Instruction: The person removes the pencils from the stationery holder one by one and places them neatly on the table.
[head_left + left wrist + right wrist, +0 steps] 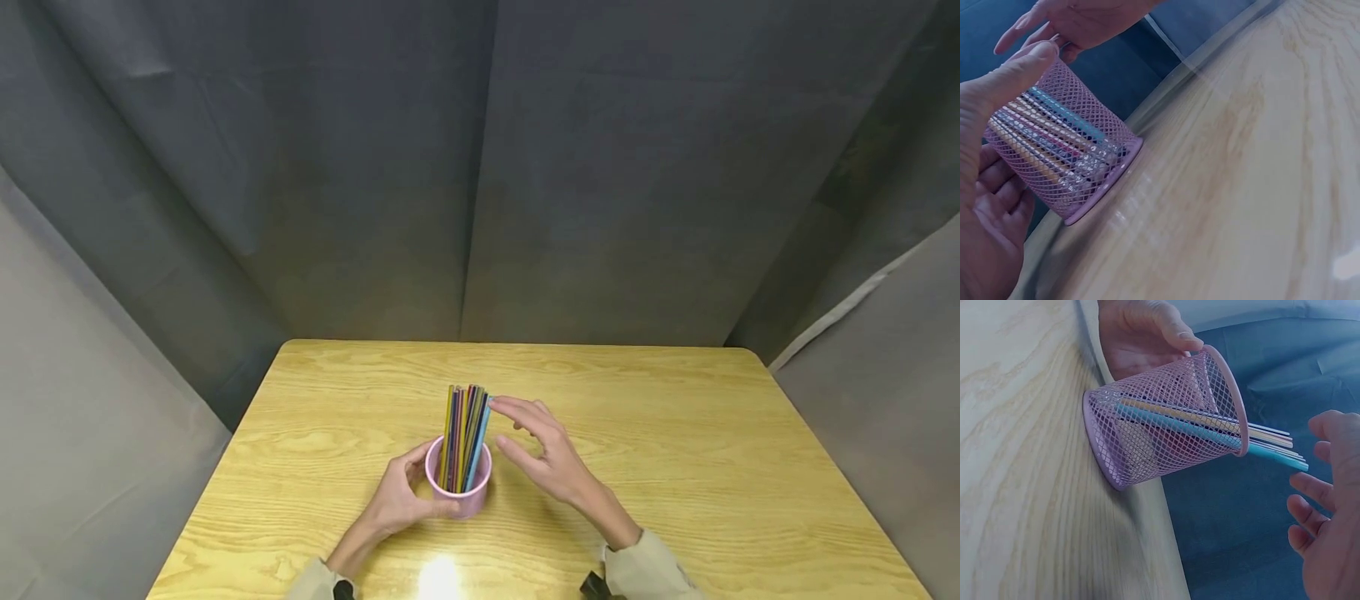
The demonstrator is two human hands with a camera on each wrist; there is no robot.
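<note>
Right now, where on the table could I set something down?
The table is bare from left hand to left edge, right hand to right edge, and mesh cup to far edge. Between the hands, the cup and colored sticks crowd it.

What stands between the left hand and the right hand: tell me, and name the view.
The pink mesh cup, with a bundle of coloured sticks in it, stands between the left hand and the right hand; the head view shows this.

No text, label, brand, number or sign can be read in any view.
</note>
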